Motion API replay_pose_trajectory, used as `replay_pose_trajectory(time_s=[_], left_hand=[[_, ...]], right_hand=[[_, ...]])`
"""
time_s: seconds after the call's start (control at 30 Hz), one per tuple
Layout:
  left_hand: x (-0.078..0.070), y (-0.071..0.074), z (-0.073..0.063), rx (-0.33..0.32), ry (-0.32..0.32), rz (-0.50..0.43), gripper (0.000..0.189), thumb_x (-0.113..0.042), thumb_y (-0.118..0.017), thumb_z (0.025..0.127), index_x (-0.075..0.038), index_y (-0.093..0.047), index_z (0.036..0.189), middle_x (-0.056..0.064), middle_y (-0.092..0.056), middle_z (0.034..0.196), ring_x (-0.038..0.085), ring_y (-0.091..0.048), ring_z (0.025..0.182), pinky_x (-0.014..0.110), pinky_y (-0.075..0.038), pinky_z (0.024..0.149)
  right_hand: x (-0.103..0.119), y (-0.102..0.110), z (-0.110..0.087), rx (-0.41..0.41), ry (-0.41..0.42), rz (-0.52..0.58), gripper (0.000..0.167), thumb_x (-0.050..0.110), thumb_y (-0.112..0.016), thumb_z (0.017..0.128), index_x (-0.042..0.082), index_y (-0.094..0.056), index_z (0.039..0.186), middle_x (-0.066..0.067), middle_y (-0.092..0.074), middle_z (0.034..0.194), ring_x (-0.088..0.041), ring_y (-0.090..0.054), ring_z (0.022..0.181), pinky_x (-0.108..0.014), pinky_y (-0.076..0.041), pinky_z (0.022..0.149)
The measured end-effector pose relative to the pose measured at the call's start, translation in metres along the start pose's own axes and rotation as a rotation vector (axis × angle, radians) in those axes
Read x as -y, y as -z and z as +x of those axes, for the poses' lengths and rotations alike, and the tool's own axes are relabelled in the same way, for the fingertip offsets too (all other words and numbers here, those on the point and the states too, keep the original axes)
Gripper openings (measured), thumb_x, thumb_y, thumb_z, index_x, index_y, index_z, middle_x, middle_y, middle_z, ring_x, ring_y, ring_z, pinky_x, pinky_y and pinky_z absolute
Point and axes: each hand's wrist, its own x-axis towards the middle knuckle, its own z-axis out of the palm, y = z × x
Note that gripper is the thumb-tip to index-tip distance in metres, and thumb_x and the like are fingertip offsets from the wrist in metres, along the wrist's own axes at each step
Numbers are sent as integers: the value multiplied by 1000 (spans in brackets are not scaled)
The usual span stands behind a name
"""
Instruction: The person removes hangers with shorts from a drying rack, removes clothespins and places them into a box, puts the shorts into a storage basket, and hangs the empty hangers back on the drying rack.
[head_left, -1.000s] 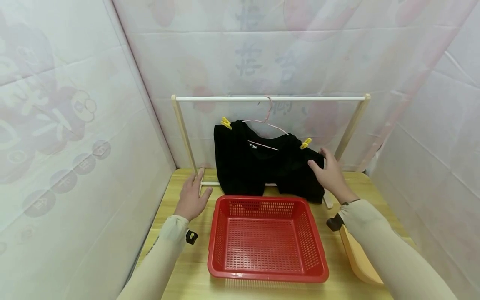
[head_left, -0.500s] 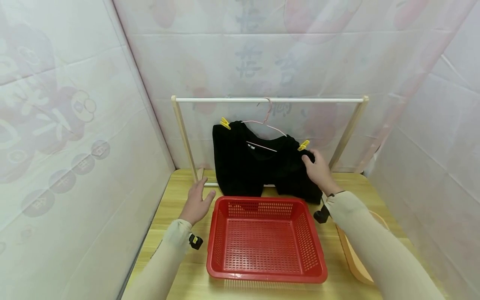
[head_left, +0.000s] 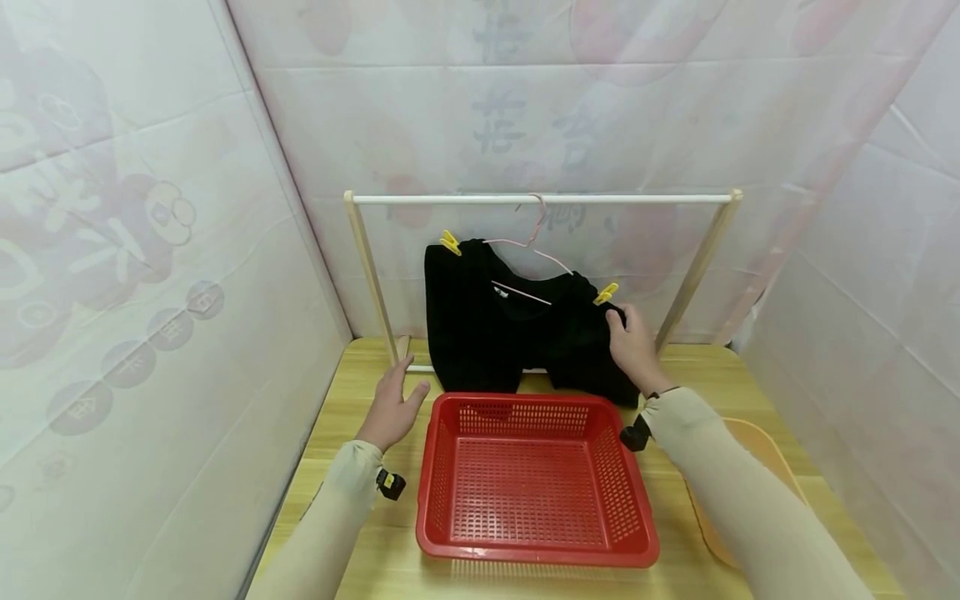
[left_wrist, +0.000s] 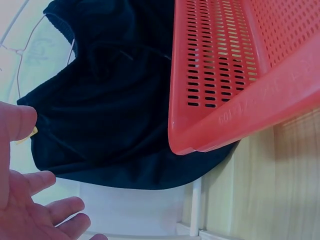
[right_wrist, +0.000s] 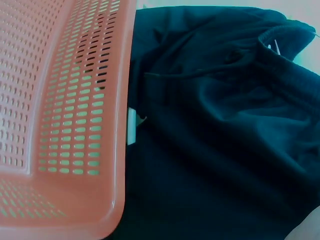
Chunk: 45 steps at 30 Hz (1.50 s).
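Black shorts (head_left: 487, 333) with a drawstring and a gathered waistband hang from a pink wire hanger (head_left: 531, 243), one yellow clothespin (head_left: 450, 242) at the left and another clothespin (head_left: 606, 293) at the right. My right hand (head_left: 636, 346) holds the shorts' right edge just below the right clothespin, thumb on the front; its other fingers are mostly hidden. Only a sliver of that hand shows in the right wrist view. My left hand (head_left: 390, 407) holds nothing, fingers spread, near the rack's left foot. The left wrist view shows its fingertips apart from the cloth.
The hanger hooks over the white bar (head_left: 450, 200) of a small wooden rack. A red perforated basket (head_left: 536, 552) stands before the shorts, between my forearms. A yellow-orange tray (head_left: 757, 442) lies partly under my right forearm. Pale printed cloth walls (head_left: 150, 375) enclose the wooden table (head_left: 352, 542).
My right hand has moved left, taking hold of the shorts' edge, which has shifted inward with it. The right clothespin sits slightly lower. My left hand has drawn slightly toward me.
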Motion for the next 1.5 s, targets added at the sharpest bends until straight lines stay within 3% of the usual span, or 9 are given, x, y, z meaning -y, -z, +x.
replay_pose_trajectory(time_s=[0.37,0.7,0.97,1.27,1.5], left_hand=[[6,1,1,2,5,3,66,-40,-50,109,-12,-25,164,18,-24,168,41,-20,155,63,-24,120],[7,-7,0,22,-9,4,66,-37,-51,110,-9,-25,163,18,-25,167,40,-23,154,62,-25,119],[6,-9,0,2,-27,18,67,-36,-52,109,-8,-26,163,20,-27,166,41,-25,153,62,-27,119],[6,-10,-3,1,-12,21,66,-37,-52,109,-11,-26,163,20,-26,166,41,-25,153,62,-27,119],[6,-10,-5,2,-10,11,66,-37,-52,109,-9,-26,163,21,-26,166,41,-26,153,62,-27,119]], right_hand=[[1,-6,-8,-52,17,56,41,29,-42,113,-6,-56,128,-28,-59,128,-39,-53,119,-53,-39,103],[11,-7,-13,-158,-53,200,37,26,-48,111,-7,-61,120,-25,-61,116,-23,-51,101,-29,-38,89],[11,-7,-13,-278,-43,211,34,26,-52,110,-6,-63,115,-15,-60,108,-14,-49,98,-26,-37,88],[19,0,-16,-372,-15,264,32,20,-54,109,-10,-64,115,-14,-63,107,-9,-51,95,-22,-39,86],[27,12,-20,-414,16,297,33,21,-57,108,-10,-65,113,10,-57,92,-7,-51,90,-23,-40,84]])
